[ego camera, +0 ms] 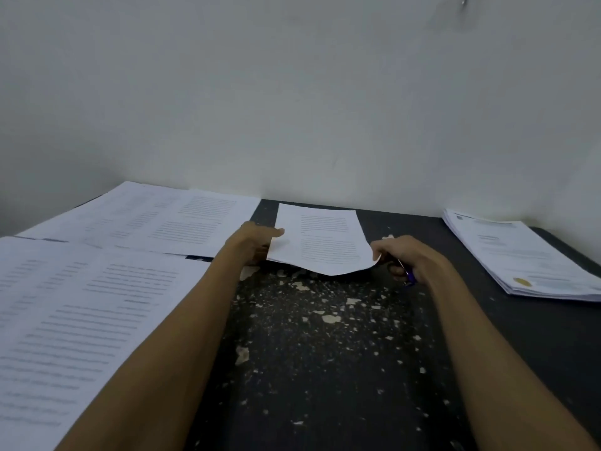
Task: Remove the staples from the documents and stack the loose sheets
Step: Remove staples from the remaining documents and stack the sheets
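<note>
White wall (292,92) backs a dark, paint-flecked table (325,353). Printed sheets (81,320) lie spread flat over the left side, near and far. A stack of papers (520,255) sits at the far right, well apart from both hands.

The document (322,239) hangs between the hands at the far centre, its long axis running near to far and its near edge sagging clear of the table. Whether a staple remains in it cannot be told.

The left hand (257,242) pinches the document's left edge, thumb on top. The right hand (406,258) is curled round a small purple-handled tool (408,276), and its fingertips meet the near right corner.

Judgement: the spread sheets lie just beside the left hand, so a sheet bound for them would go leftward.
</note>
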